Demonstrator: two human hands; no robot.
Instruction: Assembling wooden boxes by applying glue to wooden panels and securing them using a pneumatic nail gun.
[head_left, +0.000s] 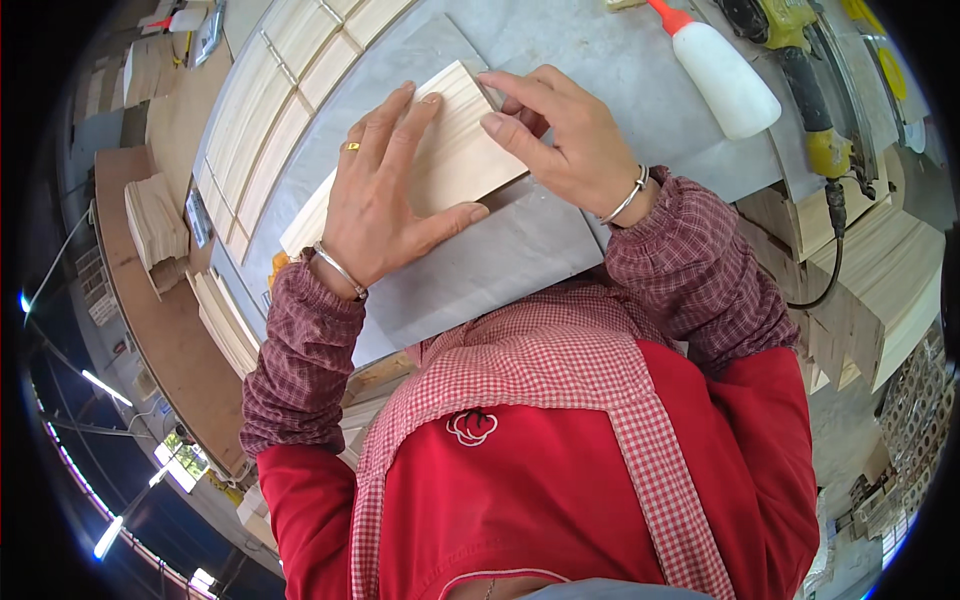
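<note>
Under left hand (380, 195), board (460, 150) part-hidden.

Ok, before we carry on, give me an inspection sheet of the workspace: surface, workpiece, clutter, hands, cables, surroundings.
Surface: grey tabletop, with a flat grey slab at the near edge.
Workpiece: pale wooden board above the slab; its underside is hidden.
Clutter: white bottle with a red nozzle and a yellow-and-black power tool at the right; pale wooden panels at the upper left.
Left hand: fingers spread on the board.
Right hand: thumb and forefinger at the board's right end; other fingers partly hidden.
Cables: black cable curving down from the tool.
Surroundings: stacked wood at the right; lit tube lamp at the lower left.
</note>
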